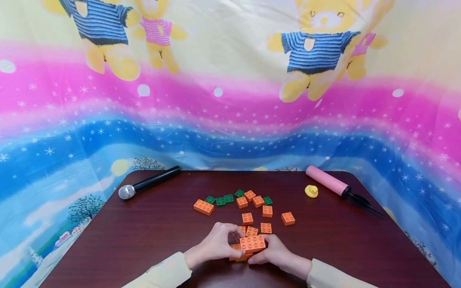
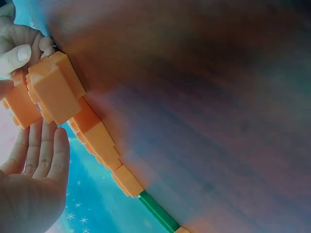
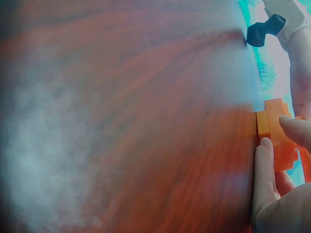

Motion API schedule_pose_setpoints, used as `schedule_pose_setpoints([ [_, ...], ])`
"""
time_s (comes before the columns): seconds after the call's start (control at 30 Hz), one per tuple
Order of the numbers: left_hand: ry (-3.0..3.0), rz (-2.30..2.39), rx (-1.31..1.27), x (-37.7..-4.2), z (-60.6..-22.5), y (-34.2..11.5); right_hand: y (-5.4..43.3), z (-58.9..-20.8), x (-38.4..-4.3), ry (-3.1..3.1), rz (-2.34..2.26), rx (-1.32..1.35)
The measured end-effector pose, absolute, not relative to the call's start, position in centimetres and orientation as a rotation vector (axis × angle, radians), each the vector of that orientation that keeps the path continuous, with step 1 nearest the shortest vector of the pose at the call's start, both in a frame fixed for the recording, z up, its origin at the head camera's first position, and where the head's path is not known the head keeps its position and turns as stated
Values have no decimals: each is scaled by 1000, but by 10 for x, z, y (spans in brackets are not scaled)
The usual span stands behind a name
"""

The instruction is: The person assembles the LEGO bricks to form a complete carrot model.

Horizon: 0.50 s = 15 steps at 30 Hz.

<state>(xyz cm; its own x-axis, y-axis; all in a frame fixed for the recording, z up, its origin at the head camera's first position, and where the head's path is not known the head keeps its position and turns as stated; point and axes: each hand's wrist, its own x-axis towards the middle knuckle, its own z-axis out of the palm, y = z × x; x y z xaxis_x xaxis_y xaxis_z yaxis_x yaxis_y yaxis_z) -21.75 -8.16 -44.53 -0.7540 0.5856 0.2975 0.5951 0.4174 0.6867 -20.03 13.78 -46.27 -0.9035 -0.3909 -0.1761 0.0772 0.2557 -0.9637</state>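
Observation:
In the head view, my left hand (image 1: 217,243) and right hand (image 1: 276,253) meet around several orange toy building bricks near the table's front. Uppermost is a large eight-stud orange brick (image 1: 253,243), tilted so its studs show; my left thumb and fingers hold it at its left end. Lower orange bricks (image 1: 235,256) lie under it, partly hidden by the hands. The right wrist view has my right thumb and fingers gripping an orange brick (image 3: 278,145) low at the table surface. In the left wrist view, the left fingers (image 2: 46,150) lie fairly straight against the bricks.
Loose orange bricks (image 1: 247,218) and green bricks (image 1: 228,198) are scattered beyond the hands. A black microphone (image 1: 155,180) lies at the back left. A yellow rubber duck (image 1: 311,191) and a pink hand pump (image 1: 327,181) are at the back right. A printed cloth hangs behind the table (image 1: 151,228).

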Motion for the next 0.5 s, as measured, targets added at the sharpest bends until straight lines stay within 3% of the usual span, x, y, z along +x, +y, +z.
schedule_pose_setpoints([
  [0.5, -2678, -1299, -1099, -217, -444, -82, 135, -462, -199, 2086, -1736, -231],
])
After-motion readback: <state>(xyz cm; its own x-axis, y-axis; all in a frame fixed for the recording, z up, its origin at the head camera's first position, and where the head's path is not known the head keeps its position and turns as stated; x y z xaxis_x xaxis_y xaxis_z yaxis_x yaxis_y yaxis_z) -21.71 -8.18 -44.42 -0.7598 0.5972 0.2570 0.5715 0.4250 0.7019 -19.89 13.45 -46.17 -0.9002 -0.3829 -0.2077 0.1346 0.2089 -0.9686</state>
